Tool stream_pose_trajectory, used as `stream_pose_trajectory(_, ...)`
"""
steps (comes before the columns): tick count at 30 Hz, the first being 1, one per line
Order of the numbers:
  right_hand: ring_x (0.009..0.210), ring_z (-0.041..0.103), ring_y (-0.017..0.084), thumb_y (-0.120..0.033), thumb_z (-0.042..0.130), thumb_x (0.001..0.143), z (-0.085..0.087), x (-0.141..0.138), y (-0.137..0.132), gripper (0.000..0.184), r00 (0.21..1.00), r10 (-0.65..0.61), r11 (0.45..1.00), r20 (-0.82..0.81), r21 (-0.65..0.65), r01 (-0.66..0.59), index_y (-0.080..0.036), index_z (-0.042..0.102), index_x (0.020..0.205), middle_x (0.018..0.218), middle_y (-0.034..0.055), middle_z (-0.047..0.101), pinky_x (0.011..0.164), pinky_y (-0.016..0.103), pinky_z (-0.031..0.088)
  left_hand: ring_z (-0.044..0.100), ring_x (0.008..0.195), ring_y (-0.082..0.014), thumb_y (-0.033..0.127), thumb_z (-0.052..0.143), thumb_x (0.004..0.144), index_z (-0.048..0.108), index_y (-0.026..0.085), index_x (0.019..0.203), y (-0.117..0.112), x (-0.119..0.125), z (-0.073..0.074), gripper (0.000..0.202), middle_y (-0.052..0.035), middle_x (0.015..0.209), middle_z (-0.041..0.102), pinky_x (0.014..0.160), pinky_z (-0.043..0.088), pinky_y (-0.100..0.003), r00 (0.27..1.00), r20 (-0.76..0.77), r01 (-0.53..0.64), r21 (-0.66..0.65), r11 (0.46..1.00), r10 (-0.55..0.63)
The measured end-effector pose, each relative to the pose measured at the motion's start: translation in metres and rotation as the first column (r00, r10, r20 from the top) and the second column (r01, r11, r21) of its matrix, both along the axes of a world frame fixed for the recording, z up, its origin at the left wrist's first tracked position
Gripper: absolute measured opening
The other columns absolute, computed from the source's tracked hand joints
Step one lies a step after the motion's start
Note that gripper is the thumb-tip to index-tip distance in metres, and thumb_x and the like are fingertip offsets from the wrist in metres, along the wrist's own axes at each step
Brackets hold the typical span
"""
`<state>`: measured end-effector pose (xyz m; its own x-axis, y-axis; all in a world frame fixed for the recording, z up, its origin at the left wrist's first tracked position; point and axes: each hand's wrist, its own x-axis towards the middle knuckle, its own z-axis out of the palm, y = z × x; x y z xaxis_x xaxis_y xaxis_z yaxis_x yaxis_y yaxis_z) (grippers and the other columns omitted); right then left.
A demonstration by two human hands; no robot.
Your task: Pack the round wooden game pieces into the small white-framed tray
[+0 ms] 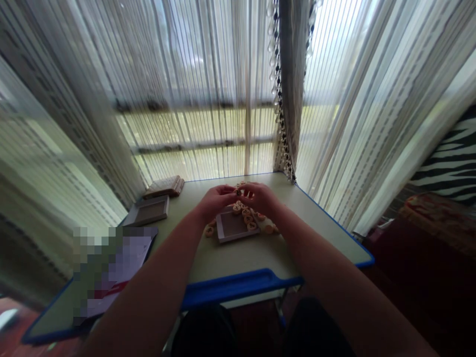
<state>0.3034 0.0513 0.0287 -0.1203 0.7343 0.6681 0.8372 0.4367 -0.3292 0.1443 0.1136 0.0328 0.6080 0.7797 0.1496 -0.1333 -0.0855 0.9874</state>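
My left hand [217, 199] and my right hand [257, 194] meet above a shallow box [231, 229]. Between their fingertips is a small round Chinese chess piece [238, 192], and the fingers of both hands are closed around it. Several more wooden chess pieces [245, 212] with dark markings lie in the right part of the box, beneath my hands. One loose piece [209, 231] rests left of the box, and others [268, 229] lie to its right, partly behind my right wrist. A few pieces show just beyond my fingers.
A second shallow box or lid [163, 207] lies on the left of the blue-edged table [323, 238]. Behind it is a folded tan item [163, 185]. A partly blurred clipboard or folder [128, 260] lies front left. Sheer curtains [208, 89] hang past the far edge.
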Motion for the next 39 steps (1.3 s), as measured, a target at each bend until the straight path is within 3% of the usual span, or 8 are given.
stream_pose_trajectory(5,0.057,0.049,0.009,-0.036,0.058,0.073,0.003,0.0,-0.001,0.024,1.0,-0.026,1.0,0.011,0.003,0.026,-0.02,0.065,0.088,0.065,0.0,0.06,0.057,0.021,0.035,0.061,0.074,-0.0145,0.023,0.073,0.055,0.059,0.013,0.091,-0.002,-0.002,0.004,0.04,-0.006,0.082,0.065,0.074,0.048,-0.033,0.999,-0.023,0.041,-0.002,0.999,-0.041)
stream_pose_trajectory(14,0.054,0.049,0.009,-0.036,0.05,0.078,0.005,0.0,-0.001,0.028,1.0,0.002,1.0,0.012,-0.013,-0.002,-0.018,0.067,0.092,0.063,0.0011,0.062,0.056,0.02,0.035,0.058,0.07,-0.0135,0.034,0.068,0.06,0.06,0.012,0.095,0.001,-0.001,0.003,0.042,-0.0071,0.084,0.064,0.066,0.047,-0.03,0.993,-0.115,-0.004,0.259,0.966,0.035)
stream_pose_trajectory(21,0.061,0.053,0.011,-0.037,0.049,0.079,-0.008,0.0,0.009,0.029,0.994,0.066,0.988,-0.082,-0.131,-0.076,-0.017,0.066,0.091,0.072,0.0025,0.064,0.056,0.021,0.036,0.058,0.074,-0.0168,0.041,0.063,0.062,0.062,0.012,0.09,0.005,-0.007,0.005,0.04,-0.0074,0.084,0.065,0.068,0.045,-0.029,0.945,-0.3,0.019,0.458,0.889,0.134)
stream_pose_trajectory(23,0.062,0.054,0.011,-0.038,0.045,0.081,-0.01,0.002,0.01,0.03,0.994,0.068,0.984,-0.083,-0.161,-0.081,-0.016,0.066,0.086,0.07,0.0022,0.064,0.057,0.022,0.036,0.058,0.073,-0.0178,0.04,0.064,0.06,0.063,0.012,0.087,0.006,-0.011,0.008,0.039,-0.0067,0.082,0.065,0.066,0.045,-0.029,0.903,-0.387,0.036,0.507,0.861,0.19)
stream_pose_trajectory(27,0.057,0.053,0.011,-0.041,0.032,0.087,-0.01,0.006,0.011,0.043,0.994,-0.058,0.979,-0.094,-0.198,0.039,-0.015,0.065,0.076,0.062,0.0028,0.062,0.055,0.022,0.035,0.057,0.071,-0.0187,0.037,0.064,0.058,0.064,0.013,0.081,0.008,-0.023,0.016,0.033,-0.0055,0.078,0.065,0.064,0.043,-0.027,0.747,-0.597,0.139,0.571,0.809,0.293)
stream_pose_trajectory(33,0.059,0.053,0.011,-0.044,0.029,0.087,-0.006,0.006,0.007,0.048,0.995,-0.1,0.966,-0.003,-0.241,0.096,-0.015,0.064,0.071,0.062,0.0034,0.061,0.056,0.022,0.034,0.057,0.069,-0.0169,0.04,0.063,0.056,0.065,0.014,0.081,0.006,-0.034,0.025,0.036,-0.003,0.075,0.065,0.06,0.041,-0.024,0.557,-0.823,0.397,0.383,0.834,0.113)
stream_pose_trajectory(36,0.06,0.053,0.012,-0.047,0.027,0.087,-0.005,0.004,0.005,0.05,0.997,-0.083,0.961,0.01,-0.264,0.082,-0.015,0.064,0.073,0.064,0.0033,0.062,0.057,0.022,0.033,0.056,0.063,-0.0159,0.04,0.063,0.055,0.065,0.014,0.078,0.004,-0.033,0.025,0.035,-0.0024,0.069,0.064,0.056,0.04,-0.024,0.506,-0.859,0.421,0.324,0.847,0.077)
stream_pose_trajectory(39,0.06,0.054,0.012,-0.049,0.024,0.087,-0.005,0.002,0.005,0.053,0.997,-0.069,0.962,-0.031,-0.266,0.058,-0.016,0.065,0.08,0.064,0.0039,0.062,0.058,0.023,0.035,0.055,0.06,-0.015,0.039,0.063,0.054,0.065,0.014,0.079,0.003,-0.032,0.024,0.035,-0.0018,0.067,0.064,0.055,0.039,-0.023,0.504,-0.861,0.417,0.312,0.853,0.069)
